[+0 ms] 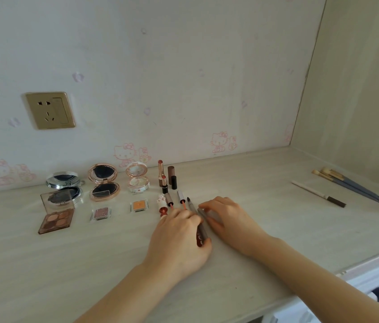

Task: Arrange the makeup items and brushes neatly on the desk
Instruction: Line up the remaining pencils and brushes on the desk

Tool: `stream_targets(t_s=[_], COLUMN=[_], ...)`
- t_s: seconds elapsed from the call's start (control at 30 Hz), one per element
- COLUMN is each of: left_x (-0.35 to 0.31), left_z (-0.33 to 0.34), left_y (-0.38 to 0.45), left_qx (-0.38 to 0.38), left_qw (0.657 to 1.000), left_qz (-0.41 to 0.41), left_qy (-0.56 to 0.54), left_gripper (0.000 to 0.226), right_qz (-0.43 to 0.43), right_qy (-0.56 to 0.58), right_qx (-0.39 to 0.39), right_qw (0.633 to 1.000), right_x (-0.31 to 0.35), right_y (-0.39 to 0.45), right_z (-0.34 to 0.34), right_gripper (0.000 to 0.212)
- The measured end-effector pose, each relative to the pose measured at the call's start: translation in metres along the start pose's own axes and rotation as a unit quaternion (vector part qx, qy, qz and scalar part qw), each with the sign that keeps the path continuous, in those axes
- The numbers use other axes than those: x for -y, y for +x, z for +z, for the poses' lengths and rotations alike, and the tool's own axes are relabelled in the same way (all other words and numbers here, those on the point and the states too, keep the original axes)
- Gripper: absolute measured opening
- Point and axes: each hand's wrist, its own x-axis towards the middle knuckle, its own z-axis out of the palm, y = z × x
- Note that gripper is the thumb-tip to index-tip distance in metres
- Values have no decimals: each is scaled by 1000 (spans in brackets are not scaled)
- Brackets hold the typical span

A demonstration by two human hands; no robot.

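Observation:
My left hand (179,238) lies palm down on the desk (265,187), its thumb and fingers around a dark red lip gloss tube (202,237). My right hand (229,220) rests beside it, fingertips touching the tube's grey upper end. A thin dark-tipped brush (191,203), two lip wands (170,199) and a floral tube (162,204) lie in a row just left of the tube. Behind them stand two lipsticks (161,171) and their caps (171,173). To the left are three open compacts (104,183), a quad palette (55,216) and two single eyeshadows (140,205).
A white pencil with a dark cap (316,193) and several blue-handled brushes (349,185) lie at the far right near the side wall. A wall socket (50,110) sits above the compacts. The desk's front edge (367,261) runs diagonally at the lower right.

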Motion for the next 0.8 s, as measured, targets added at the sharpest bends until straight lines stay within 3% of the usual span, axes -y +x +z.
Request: stream_targets(t_s=[0.2, 0.4, 0.8], left_x=[-2, -14, -87], left_z=[-3, -3, 58], left_y=[3, 28, 116], left_qx=[8, 11, 86], left_qw=[1000, 999, 990], left_qz=[2, 7, 59], left_qy=[-9, -38, -92], left_gripper=[48, 37, 33], right_qz=[17, 51, 160], right_qy=[-17, -46, -142], right_qx=[9, 2, -51], right_qw=[1000, 998, 976], right_x=[-13, -37, -127], right_y=[-7, -25, -86], right_z=[-9, -40, -108], right_gripper=[33, 33, 31])
